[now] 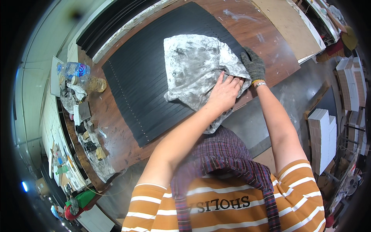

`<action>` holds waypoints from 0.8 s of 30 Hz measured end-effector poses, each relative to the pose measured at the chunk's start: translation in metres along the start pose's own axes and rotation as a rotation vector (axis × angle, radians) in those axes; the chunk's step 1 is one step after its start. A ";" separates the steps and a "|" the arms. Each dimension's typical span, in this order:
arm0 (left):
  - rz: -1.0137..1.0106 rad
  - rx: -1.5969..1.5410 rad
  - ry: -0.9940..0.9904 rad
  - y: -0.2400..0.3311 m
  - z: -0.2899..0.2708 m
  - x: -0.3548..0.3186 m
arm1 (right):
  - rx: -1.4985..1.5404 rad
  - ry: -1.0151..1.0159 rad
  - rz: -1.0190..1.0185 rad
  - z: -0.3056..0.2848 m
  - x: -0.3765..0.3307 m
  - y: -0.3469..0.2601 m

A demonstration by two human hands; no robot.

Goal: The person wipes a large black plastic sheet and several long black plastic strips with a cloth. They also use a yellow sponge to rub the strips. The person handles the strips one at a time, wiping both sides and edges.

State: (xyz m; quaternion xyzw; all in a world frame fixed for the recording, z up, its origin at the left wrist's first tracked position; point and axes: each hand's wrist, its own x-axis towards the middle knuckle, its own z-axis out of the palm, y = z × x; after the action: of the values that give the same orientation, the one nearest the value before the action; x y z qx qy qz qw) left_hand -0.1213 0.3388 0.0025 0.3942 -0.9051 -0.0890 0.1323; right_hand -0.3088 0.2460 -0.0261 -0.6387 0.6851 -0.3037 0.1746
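A large white cloth (193, 65), heavily smeared with black, lies crumpled over the right part of a black grooved panel (135, 85). My bare left hand (226, 91) rests on the cloth's lower right, fingers stretched out and slightly apart. Just right of it, my right hand (254, 65) wears a dark grey knitted glove with a yellow cuff. It lies by the right edge of the panel and cloth, fingers extended, nothing visible in it. The cloth hides part of the panel, and one corner hangs towards my body.
The panel sits on a brown wooden table (278, 50). Plastic bottles (91, 83), rags and small blocks lie along its left side. More black panels (116, 23) are stacked at the far left. White boxes (322, 135) stand on the right floor; another person (344, 42) is at far right.
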 end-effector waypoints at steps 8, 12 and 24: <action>-0.196 0.130 -0.033 -0.021 -0.028 -0.171 | -0.010 -0.003 0.003 -0.003 -0.006 -0.007; -0.496 0.191 0.026 -0.031 -0.061 -0.282 | 0.001 -0.011 -0.019 -0.002 -0.002 0.004; -0.698 0.269 0.006 -0.045 -0.069 -0.324 | 0.114 -0.088 -0.063 -0.002 0.011 0.026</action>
State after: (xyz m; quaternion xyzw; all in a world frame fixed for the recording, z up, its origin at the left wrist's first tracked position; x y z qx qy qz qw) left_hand 0.1430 0.5438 0.0010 0.6931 -0.7195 -0.0079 0.0435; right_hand -0.3319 0.2353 -0.0397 -0.6616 0.6381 -0.3190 0.2311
